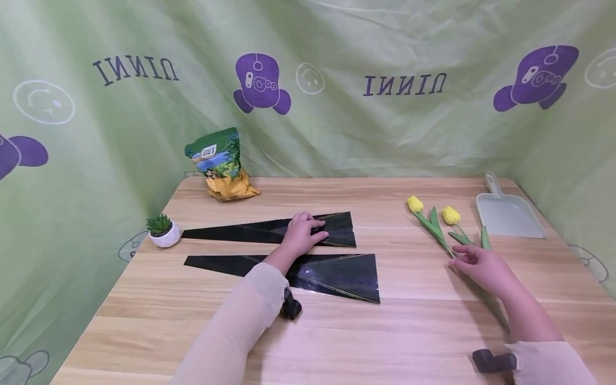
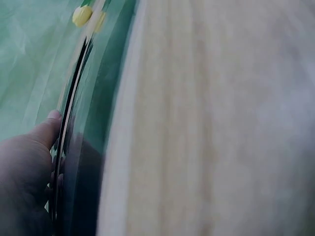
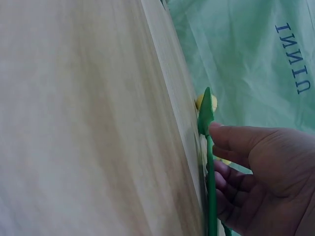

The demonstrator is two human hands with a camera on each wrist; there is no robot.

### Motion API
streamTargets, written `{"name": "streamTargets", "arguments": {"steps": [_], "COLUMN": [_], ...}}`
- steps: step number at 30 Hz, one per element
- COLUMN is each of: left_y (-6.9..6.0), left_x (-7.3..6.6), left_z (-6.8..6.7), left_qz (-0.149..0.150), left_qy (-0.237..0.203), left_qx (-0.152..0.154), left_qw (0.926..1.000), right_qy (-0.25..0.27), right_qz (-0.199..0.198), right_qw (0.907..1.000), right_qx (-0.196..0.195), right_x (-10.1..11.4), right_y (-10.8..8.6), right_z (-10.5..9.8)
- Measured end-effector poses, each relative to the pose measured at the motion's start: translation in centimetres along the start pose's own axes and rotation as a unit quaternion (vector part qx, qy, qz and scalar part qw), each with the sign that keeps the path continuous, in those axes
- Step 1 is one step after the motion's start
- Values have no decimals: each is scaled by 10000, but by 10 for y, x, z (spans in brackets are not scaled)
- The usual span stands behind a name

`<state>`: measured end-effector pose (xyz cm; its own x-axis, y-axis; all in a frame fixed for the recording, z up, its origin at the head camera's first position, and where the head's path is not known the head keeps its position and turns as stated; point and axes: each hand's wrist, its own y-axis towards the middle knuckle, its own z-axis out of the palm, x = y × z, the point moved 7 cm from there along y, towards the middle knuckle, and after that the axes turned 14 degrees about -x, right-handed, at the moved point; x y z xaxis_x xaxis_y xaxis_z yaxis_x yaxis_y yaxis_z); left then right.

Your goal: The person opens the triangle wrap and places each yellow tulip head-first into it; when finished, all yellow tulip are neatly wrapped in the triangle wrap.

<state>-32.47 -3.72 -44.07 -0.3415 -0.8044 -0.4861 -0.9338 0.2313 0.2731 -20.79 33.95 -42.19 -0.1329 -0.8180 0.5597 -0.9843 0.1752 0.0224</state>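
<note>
Two black tapered flower sleeves lie flat on the wooden table, the far sleeve and the near sleeve, both glossy with thin gold lines. My left hand rests on the far one near its wide end, fingers spread. In the left wrist view the thumb lies over its edge. On the right, my right hand pinches the green stem of a yellow tulip between thumb and fingers. Another yellow tulip lies alongside, its stem partly hidden by that hand.
A pale dustpan lies at the back right. A green and yellow snack bag stands at the back left, with a small potted succulent by the left edge. A green printed curtain hangs around the table.
</note>
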Motion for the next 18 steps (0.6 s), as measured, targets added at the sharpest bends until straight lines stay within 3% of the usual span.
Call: {"name": "streamTargets", "arguments": {"steps": [5, 18], "left_y": [0, -1], "left_x": [2, 1], "left_z": [-1, -4], "left_qz": [-23, 38], "left_qy": [7, -194], "left_qx": [-173, -609], "left_qw": [9998, 9980], "right_qy": [-100, -342], "right_qz": [108, -256], "right_qw": [9998, 9990], "right_qx": [109, -132], "right_x": [-3, -2], "right_y": [1, 2], "right_z": [1, 3]}}
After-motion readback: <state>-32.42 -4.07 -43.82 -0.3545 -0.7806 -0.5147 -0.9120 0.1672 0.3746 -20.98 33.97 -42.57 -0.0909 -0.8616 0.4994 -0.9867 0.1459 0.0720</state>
